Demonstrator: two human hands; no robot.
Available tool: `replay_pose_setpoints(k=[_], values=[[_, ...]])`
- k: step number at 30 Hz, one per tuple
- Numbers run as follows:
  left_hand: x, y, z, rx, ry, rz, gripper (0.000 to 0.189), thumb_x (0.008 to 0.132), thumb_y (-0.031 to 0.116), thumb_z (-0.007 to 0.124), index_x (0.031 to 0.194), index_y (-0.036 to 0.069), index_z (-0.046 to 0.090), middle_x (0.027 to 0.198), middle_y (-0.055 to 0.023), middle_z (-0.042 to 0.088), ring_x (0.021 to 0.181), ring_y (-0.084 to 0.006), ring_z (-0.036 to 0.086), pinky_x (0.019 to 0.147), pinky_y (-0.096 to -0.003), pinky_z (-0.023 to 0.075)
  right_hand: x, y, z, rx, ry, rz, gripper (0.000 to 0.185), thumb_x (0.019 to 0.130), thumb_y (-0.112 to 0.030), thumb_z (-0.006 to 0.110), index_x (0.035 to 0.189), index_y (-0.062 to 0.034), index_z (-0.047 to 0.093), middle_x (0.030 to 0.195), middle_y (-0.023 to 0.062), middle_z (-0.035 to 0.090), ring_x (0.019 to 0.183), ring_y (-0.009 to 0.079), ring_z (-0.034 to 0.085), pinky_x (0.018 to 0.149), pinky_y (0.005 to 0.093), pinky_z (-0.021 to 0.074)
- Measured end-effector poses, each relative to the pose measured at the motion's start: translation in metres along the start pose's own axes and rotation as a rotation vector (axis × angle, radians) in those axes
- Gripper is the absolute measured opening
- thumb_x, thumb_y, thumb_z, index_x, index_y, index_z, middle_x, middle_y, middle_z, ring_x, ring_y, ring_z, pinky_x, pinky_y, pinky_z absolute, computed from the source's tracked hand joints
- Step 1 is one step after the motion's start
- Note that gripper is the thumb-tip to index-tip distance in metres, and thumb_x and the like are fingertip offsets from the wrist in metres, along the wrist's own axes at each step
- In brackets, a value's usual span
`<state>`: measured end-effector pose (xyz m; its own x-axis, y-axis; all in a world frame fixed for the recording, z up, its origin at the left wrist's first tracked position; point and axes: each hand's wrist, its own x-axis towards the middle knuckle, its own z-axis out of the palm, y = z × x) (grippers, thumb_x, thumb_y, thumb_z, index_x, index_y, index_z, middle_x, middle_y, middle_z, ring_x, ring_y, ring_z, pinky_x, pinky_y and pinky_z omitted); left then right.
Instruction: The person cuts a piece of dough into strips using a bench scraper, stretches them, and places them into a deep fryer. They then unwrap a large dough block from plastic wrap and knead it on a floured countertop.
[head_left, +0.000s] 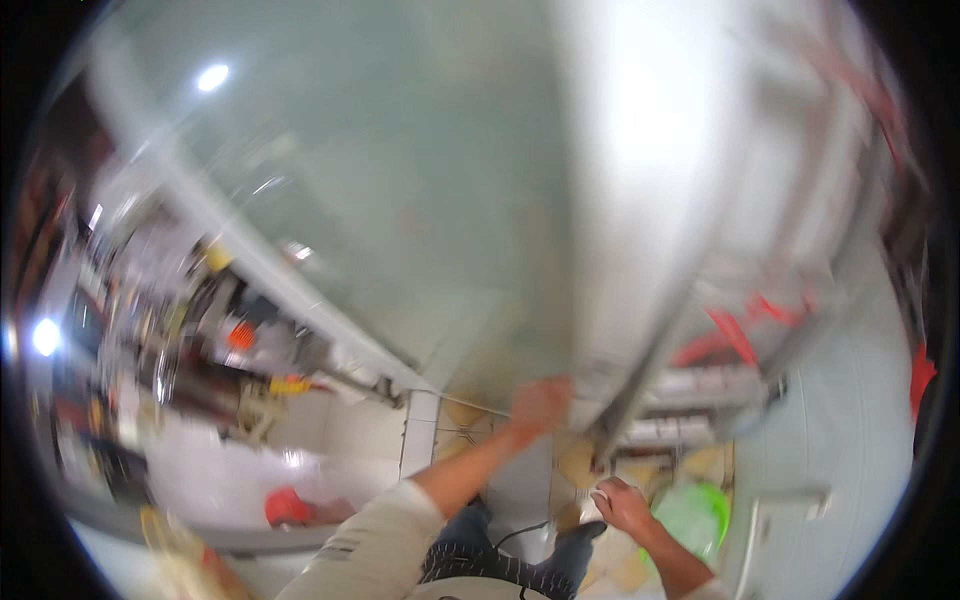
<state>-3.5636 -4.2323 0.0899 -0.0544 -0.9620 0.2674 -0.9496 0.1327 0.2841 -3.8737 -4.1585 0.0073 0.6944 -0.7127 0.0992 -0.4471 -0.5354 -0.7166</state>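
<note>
My left hand (540, 405) reaches forward to the near edge of a large translucent sliding or swinging glass panel (420, 187); motion blur hides its fingers, so I cannot tell whether it grips the edge. Lower down, my right hand (622, 506) is curled around a small whitish thing (591, 508), too blurred to name. The tiled floor (574, 469) and my own feet lie beneath both hands.
A green plastic basin (709, 517) stands on the floor at the right, beside a metal rack (675, 390) with red straps. Beyond a white frame (300, 281) at the left are cluttered goods and a red object (286, 507). A pale door (832, 420) is at far right.
</note>
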Motion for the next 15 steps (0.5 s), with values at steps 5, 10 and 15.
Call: replay_pose_setpoints(k=[5, 10, 15], values=[[-0.027, -0.014, -0.066, -0.621, -0.011, -0.025, 0.023, 0.095, 0.028, 0.051, 0.09, 0.007, 0.06, 0.088, -0.0194, 0.067, 0.083, -0.0437, 0.065, 0.075, -0.0559, 0.0506, 0.116, -0.217, -0.077, -0.402, 0.304, -0.226, 0.01, 0.084, -0.008, 0.066, 0.091, -0.0017, 0.065, 0.1, 0.0223, 0.065, 0.084, 0.0367, 0.066, 0.07, 0.0437, 0.0538], [-0.132, -0.126, -0.09, -0.61, -0.344, 0.057, 0.031, 0.097, 0.035, 0.052, 0.103, 0.006, 0.061, 0.099, -0.0256, 0.064, 0.098, -0.0436, 0.064, 0.084, -0.0554, 0.0498, 0.136, -0.246, -0.061, -0.692, -0.259, 0.113, 0.027, 0.091, -0.026, 0.059, 0.095, -0.0015, 0.069, 0.081, 0.0259, 0.068, 0.079, 0.0456, 0.068, 0.068, 0.0566, 0.0533], [-0.276, -0.408, -0.076, -0.368, -0.521, -0.5, 0.037, 0.091, 0.03, 0.059, 0.118, 0.007, 0.067, 0.112, -0.0186, 0.07, 0.101, -0.0369, 0.067, 0.09, -0.051, 0.0519, 0.193, -0.225, 0.025, -0.874, -0.584, 0.505, 0.037, 0.098, -0.034, 0.047, 0.12, -0.009, 0.062, 0.108, 0.0213, 0.069, 0.103, 0.0416, 0.066, 0.085, 0.0545, 0.0534]])
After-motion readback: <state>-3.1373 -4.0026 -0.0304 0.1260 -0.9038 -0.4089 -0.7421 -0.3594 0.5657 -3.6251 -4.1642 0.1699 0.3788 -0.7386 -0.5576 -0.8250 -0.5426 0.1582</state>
